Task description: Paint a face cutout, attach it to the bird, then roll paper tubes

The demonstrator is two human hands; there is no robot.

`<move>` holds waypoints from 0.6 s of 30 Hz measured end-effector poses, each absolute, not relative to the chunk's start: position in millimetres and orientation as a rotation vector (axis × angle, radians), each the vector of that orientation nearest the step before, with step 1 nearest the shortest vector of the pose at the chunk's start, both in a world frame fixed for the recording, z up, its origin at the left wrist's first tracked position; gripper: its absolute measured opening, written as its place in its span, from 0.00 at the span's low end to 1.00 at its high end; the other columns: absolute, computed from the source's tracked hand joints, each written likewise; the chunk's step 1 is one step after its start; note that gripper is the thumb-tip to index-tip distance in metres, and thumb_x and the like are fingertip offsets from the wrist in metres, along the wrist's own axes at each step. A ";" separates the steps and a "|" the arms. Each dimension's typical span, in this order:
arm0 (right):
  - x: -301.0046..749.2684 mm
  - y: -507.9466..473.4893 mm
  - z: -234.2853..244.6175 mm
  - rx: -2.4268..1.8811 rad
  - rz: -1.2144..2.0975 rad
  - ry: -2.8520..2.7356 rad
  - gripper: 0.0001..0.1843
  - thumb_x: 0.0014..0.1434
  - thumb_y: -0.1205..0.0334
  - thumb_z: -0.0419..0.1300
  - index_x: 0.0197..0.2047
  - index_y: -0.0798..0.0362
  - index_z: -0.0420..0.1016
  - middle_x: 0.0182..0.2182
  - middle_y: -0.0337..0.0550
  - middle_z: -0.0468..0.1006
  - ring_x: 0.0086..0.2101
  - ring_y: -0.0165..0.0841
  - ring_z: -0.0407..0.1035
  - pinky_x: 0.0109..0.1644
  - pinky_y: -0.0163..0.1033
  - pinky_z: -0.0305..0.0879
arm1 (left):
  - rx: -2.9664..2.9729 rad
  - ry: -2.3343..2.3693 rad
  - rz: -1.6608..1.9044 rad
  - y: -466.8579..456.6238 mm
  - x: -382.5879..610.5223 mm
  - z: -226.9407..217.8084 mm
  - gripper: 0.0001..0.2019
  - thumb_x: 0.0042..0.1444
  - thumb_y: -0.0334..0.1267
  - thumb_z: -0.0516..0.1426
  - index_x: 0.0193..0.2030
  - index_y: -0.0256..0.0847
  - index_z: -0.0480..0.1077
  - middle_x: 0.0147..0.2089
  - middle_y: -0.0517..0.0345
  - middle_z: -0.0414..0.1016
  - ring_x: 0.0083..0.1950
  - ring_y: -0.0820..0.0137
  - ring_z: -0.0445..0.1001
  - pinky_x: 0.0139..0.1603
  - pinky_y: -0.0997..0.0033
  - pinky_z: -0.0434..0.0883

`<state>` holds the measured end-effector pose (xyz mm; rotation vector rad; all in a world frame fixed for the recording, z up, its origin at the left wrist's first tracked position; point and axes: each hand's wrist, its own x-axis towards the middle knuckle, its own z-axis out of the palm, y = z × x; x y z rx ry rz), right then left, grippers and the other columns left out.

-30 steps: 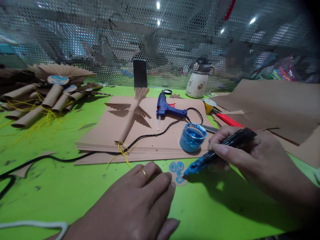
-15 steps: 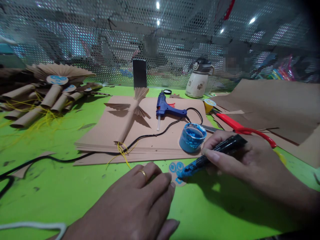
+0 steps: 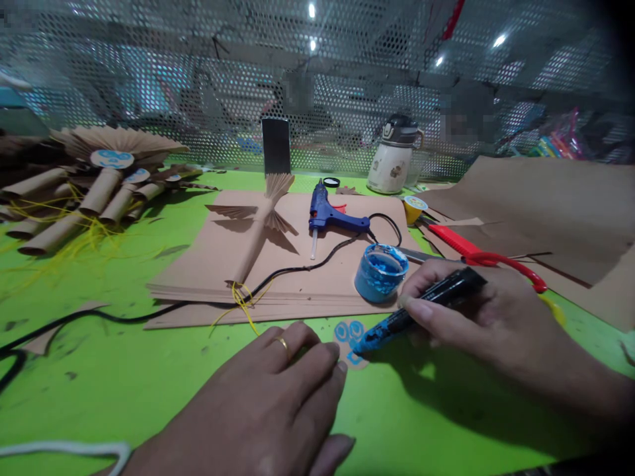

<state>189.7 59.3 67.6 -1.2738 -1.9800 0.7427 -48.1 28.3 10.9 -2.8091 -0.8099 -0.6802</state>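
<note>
In my right hand [image 3: 461, 317] is a black marker pen [image 3: 421, 309], gripped between thumb and fingers, its lower end smeared with blue paint. The tip touches a small brown paper disc [image 3: 342, 357] that bears blue rings and strokes. My left hand [image 3: 278, 396], a ring on one finger, lies palm down on the green table with its fingertips at the disc's left edge; its fingers are loosely extended. A glass jar of blue paint [image 3: 380, 281] stands just behind the marker.
Behind the hands, a stack of brown paper [image 3: 198, 264] carries a folded-paper figure [image 3: 255, 231] and a blue glue gun [image 3: 337, 215], whose black cord runs left. Red-handled scissors [image 3: 461, 244] lie right. Finished-looking paper figures [image 3: 114, 172] pile left; a bottle [image 3: 389, 158] stands behind.
Almost nothing differs. The marker's tip stays on the disc's lower blue stroke, with a very slight shift of the right hand and pen; the left hand keeps its place.
</note>
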 end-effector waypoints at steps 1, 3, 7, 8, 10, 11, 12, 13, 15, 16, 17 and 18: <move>190.0 59.5 67.8 -1.276 0.745 -1.981 0.09 0.56 0.59 0.62 0.27 0.54 0.73 0.18 0.36 0.72 0.20 0.28 0.67 0.25 0.31 0.64 | -2.812 -0.809 -0.671 28.4 -47.9 11.2 0.12 0.58 0.41 0.57 0.45 0.38 0.69 0.38 0.50 0.74 0.42 0.62 0.70 0.40 0.62 0.70; 190.4 59.7 68.0 -1.280 0.751 -1.981 0.09 0.56 0.58 0.61 0.27 0.54 0.73 0.18 0.37 0.73 0.19 0.28 0.67 0.25 0.31 0.64 | -2.812 -0.808 -0.668 28.4 -47.7 11.6 0.12 0.58 0.41 0.57 0.45 0.38 0.69 0.38 0.49 0.74 0.42 0.62 0.70 0.40 0.62 0.70; 190.6 59.6 67.7 -1.296 0.742 -1.924 0.11 0.56 0.56 0.62 0.28 0.54 0.73 0.18 0.37 0.73 0.19 0.29 0.67 0.24 0.32 0.63 | -2.809 -0.809 -0.684 28.0 -48.0 11.4 0.11 0.59 0.40 0.55 0.45 0.37 0.70 0.38 0.49 0.74 0.42 0.62 0.69 0.40 0.62 0.70; 190.5 59.6 67.8 -1.307 0.740 -1.908 0.11 0.55 0.55 0.62 0.28 0.54 0.73 0.17 0.36 0.72 0.19 0.29 0.67 0.24 0.32 0.63 | -2.813 -0.803 -0.686 27.9 -48.2 11.2 0.10 0.59 0.40 0.55 0.45 0.37 0.70 0.38 0.49 0.74 0.42 0.62 0.69 0.40 0.62 0.70; 189.9 59.7 68.0 -1.322 0.741 -1.894 0.11 0.55 0.55 0.62 0.27 0.53 0.73 0.17 0.36 0.72 0.19 0.29 0.67 0.24 0.32 0.64 | -2.817 -0.797 -0.690 27.7 -48.7 11.0 0.10 0.59 0.39 0.55 0.45 0.37 0.70 0.38 0.49 0.74 0.42 0.62 0.69 0.41 0.62 0.71; 189.5 59.9 68.1 -1.323 0.742 -1.895 0.12 0.54 0.55 0.63 0.26 0.53 0.73 0.16 0.36 0.71 0.19 0.29 0.67 0.24 0.32 0.64 | -2.815 -0.796 -0.695 27.6 -48.9 11.0 0.10 0.59 0.39 0.55 0.45 0.37 0.70 0.38 0.49 0.74 0.42 0.62 0.69 0.41 0.62 0.71; 189.1 60.0 68.2 -1.322 0.743 -1.897 0.12 0.54 0.55 0.63 0.26 0.53 0.72 0.16 0.36 0.72 0.19 0.29 0.67 0.24 0.32 0.64 | -2.815 -0.798 -0.694 27.6 -49.0 11.1 0.10 0.59 0.39 0.55 0.44 0.37 0.70 0.38 0.49 0.74 0.42 0.62 0.69 0.41 0.62 0.71; 188.7 60.1 68.2 -1.320 0.746 -1.899 0.11 0.54 0.55 0.63 0.26 0.53 0.72 0.17 0.36 0.72 0.19 0.29 0.66 0.23 0.32 0.64 | -2.814 -0.799 -0.694 27.6 -49.1 11.3 0.10 0.59 0.40 0.55 0.44 0.37 0.70 0.38 0.49 0.74 0.42 0.62 0.69 0.41 0.62 0.71; 188.4 60.2 67.9 -1.309 0.751 -1.902 0.11 0.54 0.56 0.62 0.26 0.53 0.72 0.17 0.37 0.72 0.18 0.29 0.66 0.23 0.32 0.64 | -2.818 -0.800 -0.681 27.5 -49.1 11.7 0.10 0.59 0.40 0.55 0.44 0.37 0.70 0.38 0.49 0.74 0.42 0.62 0.70 0.41 0.62 0.71; 188.4 60.1 67.8 -1.305 0.752 -1.903 0.10 0.55 0.56 0.62 0.26 0.53 0.73 0.17 0.37 0.72 0.19 0.29 0.66 0.24 0.32 0.64 | -2.821 -0.802 -0.674 27.5 -49.0 11.8 0.10 0.59 0.40 0.56 0.44 0.38 0.70 0.38 0.50 0.74 0.42 0.62 0.70 0.41 0.62 0.71; 188.4 60.0 67.7 -1.301 0.753 -1.909 0.10 0.55 0.57 0.61 0.27 0.53 0.73 0.17 0.37 0.72 0.19 0.29 0.67 0.24 0.32 0.64 | -2.823 -0.808 -0.668 27.6 -48.9 11.8 0.10 0.58 0.40 0.56 0.44 0.38 0.70 0.38 0.50 0.73 0.42 0.62 0.70 0.42 0.62 0.71; 188.5 59.8 67.7 -1.297 0.755 -1.921 0.10 0.56 0.57 0.61 0.27 0.53 0.73 0.17 0.37 0.72 0.20 0.29 0.67 0.24 0.32 0.65 | -2.825 -0.812 -0.664 27.6 -48.6 11.6 0.11 0.58 0.40 0.56 0.44 0.38 0.70 0.38 0.50 0.73 0.42 0.62 0.70 0.42 0.62 0.71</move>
